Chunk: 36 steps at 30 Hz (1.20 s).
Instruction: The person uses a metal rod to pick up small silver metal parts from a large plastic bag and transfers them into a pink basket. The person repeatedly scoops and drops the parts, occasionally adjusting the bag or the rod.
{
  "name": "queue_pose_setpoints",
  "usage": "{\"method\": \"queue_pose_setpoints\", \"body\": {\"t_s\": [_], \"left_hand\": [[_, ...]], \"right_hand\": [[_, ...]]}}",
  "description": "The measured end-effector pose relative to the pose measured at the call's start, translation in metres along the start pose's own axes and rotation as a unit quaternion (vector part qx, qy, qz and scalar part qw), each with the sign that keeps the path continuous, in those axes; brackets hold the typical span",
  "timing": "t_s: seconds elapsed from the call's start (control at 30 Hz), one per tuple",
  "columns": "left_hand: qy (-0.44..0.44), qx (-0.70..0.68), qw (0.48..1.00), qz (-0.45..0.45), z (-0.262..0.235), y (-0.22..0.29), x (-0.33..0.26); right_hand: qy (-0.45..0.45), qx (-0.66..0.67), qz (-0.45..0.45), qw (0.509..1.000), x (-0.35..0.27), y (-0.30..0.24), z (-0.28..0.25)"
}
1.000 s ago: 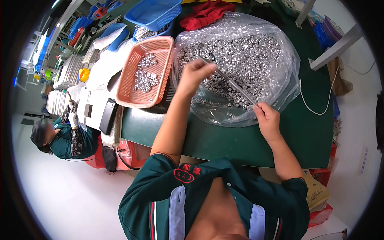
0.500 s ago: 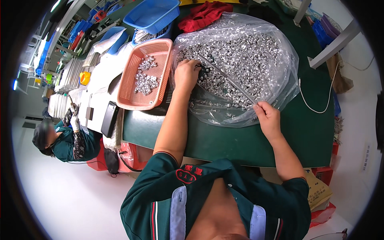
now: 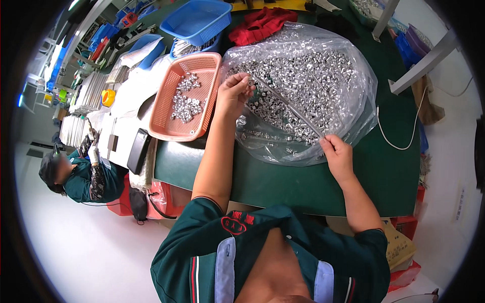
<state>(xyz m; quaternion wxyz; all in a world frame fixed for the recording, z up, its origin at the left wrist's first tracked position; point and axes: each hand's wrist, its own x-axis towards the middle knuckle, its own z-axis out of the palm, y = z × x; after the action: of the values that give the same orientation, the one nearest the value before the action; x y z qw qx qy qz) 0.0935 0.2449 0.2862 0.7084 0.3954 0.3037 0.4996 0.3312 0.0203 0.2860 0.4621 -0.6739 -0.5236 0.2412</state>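
My right hand (image 3: 337, 156) is closed on the near end of a thin grey metal rod (image 3: 290, 107). The rod slants away to the left, above a large clear plastic bag (image 3: 361, 76) spread open and full of small silver metal parts (image 3: 318, 76). At the rod's far end my left hand (image 3: 233, 96) is pinched on what looks like one small silver metal part; whether it touches the rod I cannot tell. Left of that hand stands a salmon-coloured perforated plastic basket (image 3: 157, 118) with a scatter of similar parts inside.
Blue plastic baskets (image 3: 196, 22) are stacked behind the salmon one, beside a red cloth (image 3: 260, 25). A grey metal leg (image 3: 424, 60) rises at the right, near a white cable (image 3: 386, 134). A co-worker (image 3: 83, 177) sits at the far left. A black case (image 3: 138, 151) lies left of the basket.
My left hand has lifted slightly from the parts and turned, its fingertips now pinched near the rod's far end. My right hand still grips the rod. The view has shifted slightly.
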Motion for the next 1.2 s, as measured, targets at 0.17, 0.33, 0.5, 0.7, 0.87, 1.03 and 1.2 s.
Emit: {"method": "queue_pose_setpoints", "body": {"t_s": [0.17, 0.33, 0.5, 0.7, 0.87, 1.03, 1.2], "left_hand": [[-0.126, -0.314, 0.934, -0.118, -0.008, 0.0, -0.003], [-0.177, -0.332, 0.911, -0.167, -0.008, 0.0, -0.004], [-0.212, -0.297, 0.905, -0.217, -0.023, 0.01, -0.001], [-0.139, -0.207, 0.951, -0.184, -0.018, 0.013, -0.006], [-0.093, -0.108, 0.979, -0.146, -0.014, 0.024, -0.009], [-0.118, -0.045, 0.985, -0.115, -0.011, 0.032, -0.015], [-0.121, -0.069, 0.975, -0.175, -0.021, 0.025, -0.011]], "right_hand": [[-0.011, -0.008, -0.008, 1.0, 0.001, 0.001, 0.001], [-0.018, -0.021, -0.015, 1.0, 0.0, 0.003, 0.001], [-0.015, -0.051, -0.06, 0.997, 0.001, 0.001, -0.002], [-0.018, -0.048, -0.059, 0.997, 0.003, 0.003, -0.004], [-0.025, -0.059, -0.048, 0.997, 0.002, -0.003, -0.006], [-0.003, -0.084, -0.079, 0.993, 0.002, -0.01, -0.008], [0.017, -0.103, -0.116, 0.988, 0.001, -0.004, -0.003]]}}
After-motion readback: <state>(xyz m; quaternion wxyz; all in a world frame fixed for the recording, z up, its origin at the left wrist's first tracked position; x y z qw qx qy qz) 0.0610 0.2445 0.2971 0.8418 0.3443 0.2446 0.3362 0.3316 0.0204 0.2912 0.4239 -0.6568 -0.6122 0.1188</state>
